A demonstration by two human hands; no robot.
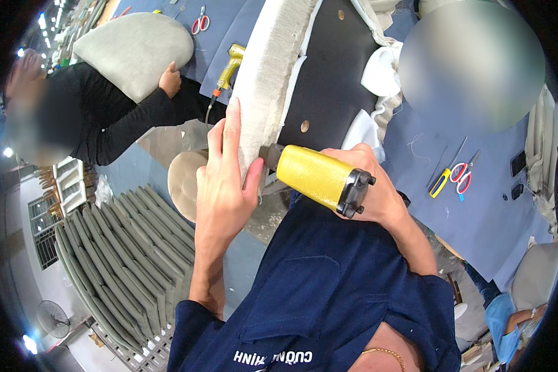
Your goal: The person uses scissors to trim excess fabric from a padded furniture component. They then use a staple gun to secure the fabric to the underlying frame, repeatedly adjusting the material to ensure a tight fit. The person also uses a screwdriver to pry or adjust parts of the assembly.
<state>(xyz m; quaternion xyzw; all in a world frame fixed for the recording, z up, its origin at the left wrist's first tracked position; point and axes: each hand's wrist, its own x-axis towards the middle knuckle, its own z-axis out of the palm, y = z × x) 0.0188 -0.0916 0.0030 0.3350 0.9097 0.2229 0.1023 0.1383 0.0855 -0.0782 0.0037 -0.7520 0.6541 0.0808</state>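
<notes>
A yellow staple gun [310,178] is gripped in my right hand [372,183]. Its dark nose meets the lower edge of a beige upholstered piece [268,74]. White lining shows along the inner rim, around a black backing panel [335,68] with brass-coloured fittings. My left hand [223,180] presses on the beige cover's outer side with long, extended fingers. Its thumb lies over the cover's edge, close beside the staple gun's nose. My right fingers are mostly hidden behind the tool.
A second yellow air tool [230,67] and red-handled scissors [199,23] lie on the blue table at upper left. At right are a yellow-handled screwdriver [440,183] and scissors [464,177]. A co-worker [118,111] holds a beige cushion [136,53]. Grey-green padded panels [130,260] stand stacked lower left.
</notes>
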